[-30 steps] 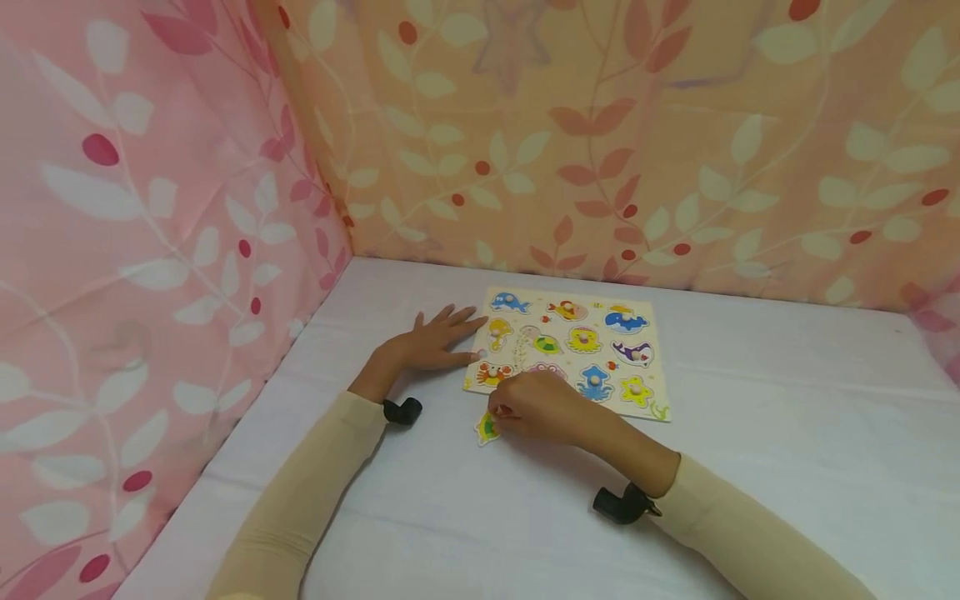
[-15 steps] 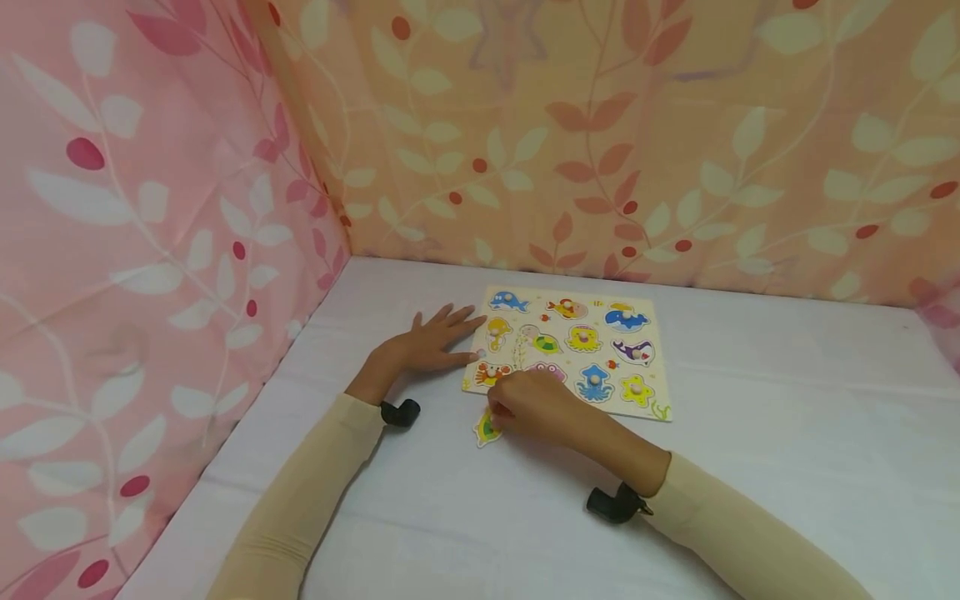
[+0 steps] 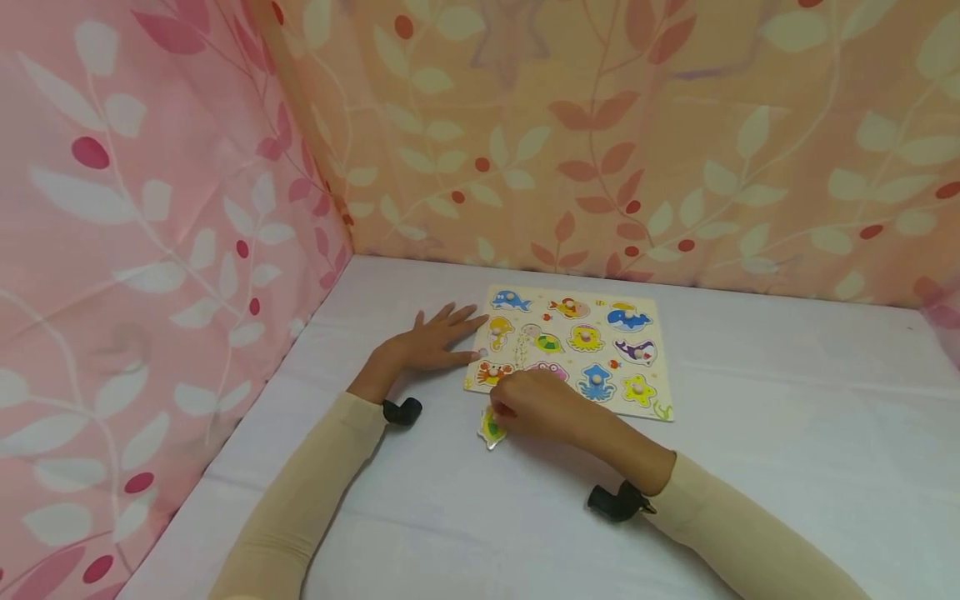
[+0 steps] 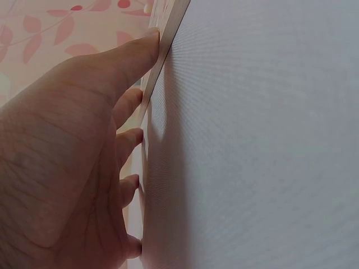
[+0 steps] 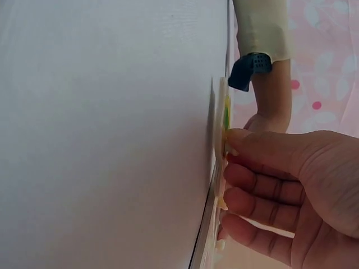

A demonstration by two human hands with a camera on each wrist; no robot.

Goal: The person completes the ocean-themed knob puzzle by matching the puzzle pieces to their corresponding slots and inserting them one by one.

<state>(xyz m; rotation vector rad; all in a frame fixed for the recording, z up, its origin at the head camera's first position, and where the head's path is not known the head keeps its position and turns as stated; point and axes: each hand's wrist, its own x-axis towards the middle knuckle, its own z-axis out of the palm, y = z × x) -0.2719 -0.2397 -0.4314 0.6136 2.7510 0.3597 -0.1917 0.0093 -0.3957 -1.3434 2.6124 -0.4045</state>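
Note:
A turtle-shaped puzzle piece, green and yellow, is pinched by my right hand just in front of the puzzle board's near edge. In the right wrist view the turtle piece shows edge-on at the thumb and fingertips. The pale puzzle board carries several knobbed sea-animal pieces; a turtle picture on it shows no knob. My left hand lies spread, its fingertips at the board's left edge. In the left wrist view the left hand's fingers touch that edge. My right hand partly hides a pink piece.
A white cloth covers the table around the board. Floral curtains stand behind and at the left. Black wrist cameras sit on the left wrist and the right wrist.
The turtle piece has turned slightly in my right fingers, its tip pointing more toward me. The left hand keeps its place at the board; the head view has shifted a little.

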